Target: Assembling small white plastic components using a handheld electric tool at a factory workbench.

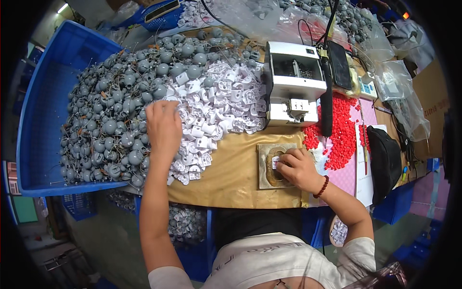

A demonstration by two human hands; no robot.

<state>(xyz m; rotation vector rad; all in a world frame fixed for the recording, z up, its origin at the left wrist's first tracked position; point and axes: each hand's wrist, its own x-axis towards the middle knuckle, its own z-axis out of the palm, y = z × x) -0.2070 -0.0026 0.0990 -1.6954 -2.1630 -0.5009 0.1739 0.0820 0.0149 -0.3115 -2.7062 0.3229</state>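
My right hand [301, 168] is closed over a square metal fixture [264, 180] with a brownish inset. Its fingertips pinch a small white plastic part [275, 162] on that fixture. My left hand [164, 127] is over the boundary between a heap of grey ball-shaped parts [108, 127] with thin wires and a heap of white plastic pieces [197, 144]. Motion smears its fingertips, so whether they grip anything cannot be made out.
A blue crate [48, 111] tipped on its side bears the grey heap. Beyond the fixture stands a white-and-black machine [294, 84]. Small red parts [341, 130], a paper sheet [363, 178] and a black pouch [383, 164] lie to the right. Gold cloth [231, 178] covers the table front.
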